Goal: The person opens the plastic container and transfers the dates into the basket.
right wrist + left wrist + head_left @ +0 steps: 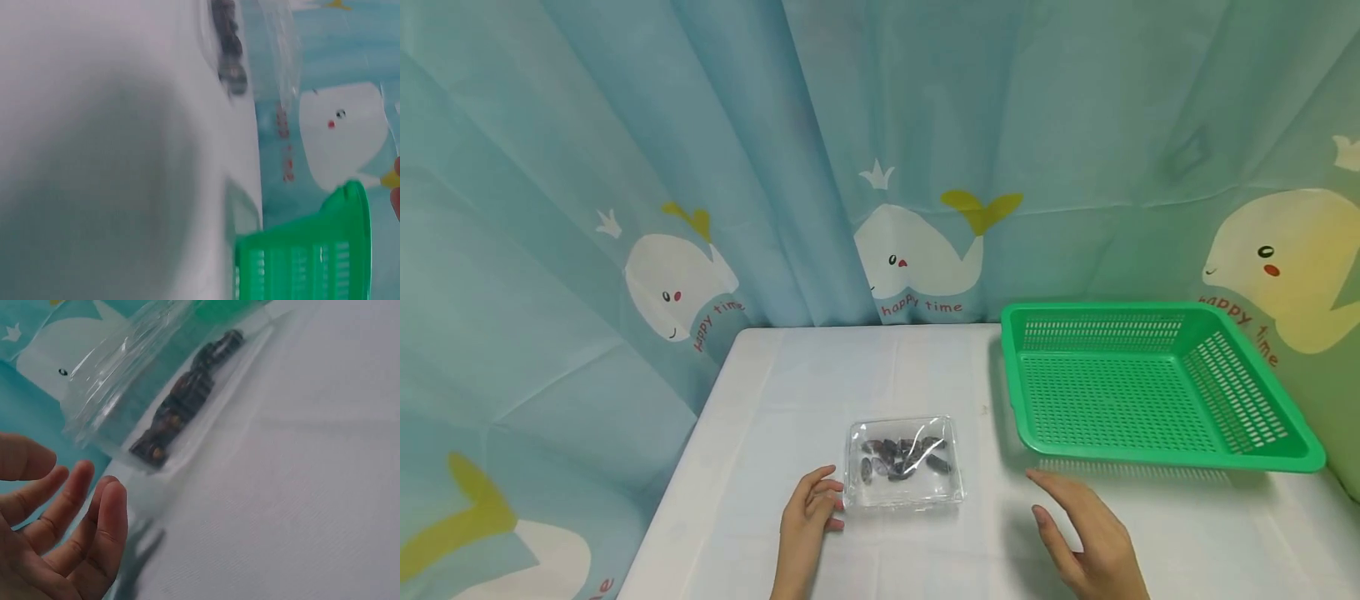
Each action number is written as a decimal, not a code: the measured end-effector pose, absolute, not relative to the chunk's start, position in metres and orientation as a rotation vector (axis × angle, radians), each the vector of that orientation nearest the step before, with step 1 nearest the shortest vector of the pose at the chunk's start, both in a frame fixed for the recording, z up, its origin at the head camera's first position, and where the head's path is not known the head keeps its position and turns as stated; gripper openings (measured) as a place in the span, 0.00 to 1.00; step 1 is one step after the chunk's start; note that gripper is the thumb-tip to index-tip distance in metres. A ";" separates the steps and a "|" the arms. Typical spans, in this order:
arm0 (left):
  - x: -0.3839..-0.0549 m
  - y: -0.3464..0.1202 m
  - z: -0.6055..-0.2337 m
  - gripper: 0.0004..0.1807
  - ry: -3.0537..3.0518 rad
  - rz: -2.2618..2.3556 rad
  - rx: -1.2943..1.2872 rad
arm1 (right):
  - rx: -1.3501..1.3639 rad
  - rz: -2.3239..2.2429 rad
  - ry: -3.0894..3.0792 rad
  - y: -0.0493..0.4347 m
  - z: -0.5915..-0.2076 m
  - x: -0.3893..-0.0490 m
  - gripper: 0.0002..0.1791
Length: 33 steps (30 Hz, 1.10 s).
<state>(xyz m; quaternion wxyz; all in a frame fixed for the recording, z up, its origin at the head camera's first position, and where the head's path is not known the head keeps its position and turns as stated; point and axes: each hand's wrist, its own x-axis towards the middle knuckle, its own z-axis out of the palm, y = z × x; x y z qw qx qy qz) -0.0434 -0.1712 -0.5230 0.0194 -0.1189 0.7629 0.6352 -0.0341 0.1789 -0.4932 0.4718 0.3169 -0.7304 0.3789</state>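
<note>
A clear plastic box (904, 498) sits on the white table, with several dark brown, oblong pieces (898, 461) that look like dates lying inside. A shiny, crinkled clear top covers the box (125, 381) in the left wrist view. Close by its left side is my left hand (808, 517), fingers loosely bent and nothing held; the left wrist view shows a gap between the fingertips (112, 494) and the box wall. To the right of the box, my right hand (1093, 533) hovers with thumb and forefinger spread, holding nothing. Only a sliver of it enters the right wrist view.
A green plastic basket (1150, 457) with perforated walls stands at the table's back right, just beyond my right hand. Behind the white table (805, 383) hangs a blue curtain (1060, 150) with whale prints, which also runs down the left side.
</note>
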 end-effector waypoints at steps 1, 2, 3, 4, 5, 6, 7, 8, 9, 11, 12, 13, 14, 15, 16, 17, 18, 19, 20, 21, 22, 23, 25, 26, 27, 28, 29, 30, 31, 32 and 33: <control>-0.043 -0.170 -0.523 0.23 2.342 1.985 -0.378 | 0.799 0.925 -1.779 0.175 -0.493 -0.036 0.22; -0.043 -0.169 -0.524 0.23 2.313 2.002 -0.385 | 0.823 0.922 -1.769 0.171 -0.493 -0.038 0.21; -0.043 -0.168 -0.524 0.23 2.295 2.010 -0.389 | 0.839 0.917 -1.765 0.168 -0.492 -0.039 0.21; -0.044 -0.167 -0.524 0.23 2.273 2.022 -0.394 | 0.853 0.914 -1.763 0.165 -0.492 -0.040 0.20; -0.044 -0.166 -0.525 0.23 2.252 2.034 -0.398 | 0.862 0.911 -1.768 0.162 -0.492 -0.041 0.20; -0.044 -0.165 -0.525 0.23 2.232 2.043 -0.401 | 0.869 0.909 -1.776 0.159 -0.491 -0.041 0.20; -0.045 -0.164 -0.526 0.23 2.217 2.051 -0.401 | 0.874 0.906 -1.789 0.156 -0.491 -0.042 0.20; -0.045 -0.164 -0.526 0.23 2.202 2.061 -0.399 | 0.881 0.905 -1.795 0.154 -0.491 -0.042 0.20; -0.045 -0.163 -0.527 0.23 2.189 2.068 -0.400 | 0.886 0.904 -1.806 0.151 -0.491 -0.043 0.20; -0.046 -0.163 -0.527 0.24 2.156 2.085 -0.404 | 0.895 0.909 -1.834 0.146 -0.491 -0.044 0.20; -0.046 -0.163 -0.527 0.24 2.140 2.093 -0.404 | 0.899 0.911 -1.847 0.143 -0.491 -0.045 0.20; -0.046 -0.163 -0.527 0.24 2.128 2.099 -0.405 | 0.906 0.916 -1.861 0.140 -0.491 -0.046 0.20; -0.046 -0.163 -0.527 0.25 2.113 2.106 -0.408 | 0.914 0.922 -1.874 0.136 -0.492 -0.047 0.21; -0.046 -0.163 -0.527 0.25 2.099 2.111 -0.410 | 0.921 0.926 -1.888 0.132 -0.492 -0.048 0.21; -0.046 -0.163 -0.527 0.26 2.087 2.116 -0.410 | 0.934 0.933 -1.896 0.128 -0.493 -0.049 0.21; -0.046 -0.163 -0.527 0.26 2.075 2.123 -0.409 | 0.947 0.938 -1.903 0.124 -0.494 -0.050 0.21; -0.047 -0.163 -0.527 0.27 2.063 2.130 -0.404 | 0.963 0.946 -1.905 0.119 -0.495 -0.051 0.20; -0.047 -0.162 -0.527 0.27 2.055 2.133 -0.401 | 0.979 0.951 -1.910 0.115 -0.496 -0.052 0.20; -0.047 -0.162 -0.527 0.28 2.044 2.137 -0.399 | 0.995 0.953 -1.911 0.110 -0.497 -0.053 0.20; -0.047 -0.162 -0.528 0.28 2.034 2.142 -0.397 | 1.011 0.956 -1.920 0.106 -0.498 -0.054 0.19; -0.047 -0.161 -0.528 0.28 2.023 2.147 -0.397 | 1.026 0.955 -1.929 0.102 -0.499 -0.055 0.19; -0.047 -0.161 -0.529 0.28 2.012 2.151 -0.396 | 1.036 0.951 -1.942 0.098 -0.499 -0.055 0.18; -0.047 -0.160 -0.531 0.28 1.994 2.160 -0.391 | 1.051 0.940 -1.976 0.091 -0.500 -0.056 0.18; -0.047 -0.159 -0.531 0.28 1.984 2.170 -0.387 | 1.055 0.932 -1.995 0.088 -0.501 -0.056 0.18; -0.047 -0.159 -0.532 0.28 1.978 2.177 -0.381 | 1.057 0.923 -2.015 0.086 -0.501 -0.056 0.19; -0.048 -0.159 -0.533 0.29 1.968 2.187 -0.379 | 1.060 0.910 -2.024 0.083 -0.501 -0.057 0.19; -0.048 -0.158 -0.534 0.29 1.961 2.198 -0.372 | 1.062 0.902 -2.034 0.081 -0.501 -0.058 0.19; -0.048 -0.158 -0.534 0.29 1.950 2.209 -0.370 | 1.067 0.890 -2.043 0.078 -0.501 -0.059 0.18; -0.049 -0.158 -0.535 0.29 1.938 2.222 -0.374 | 1.074 0.878 -2.051 0.076 -0.501 -0.060 0.18; -0.049 -0.158 -0.535 0.29 1.927 2.235 -0.376 | 1.080 0.865 -2.062 0.074 -0.502 -0.062 0.18; -0.050 -0.159 -0.535 0.29 1.913 2.246 -0.382 | 1.088 0.853 -2.069 0.071 -0.502 -0.063 0.19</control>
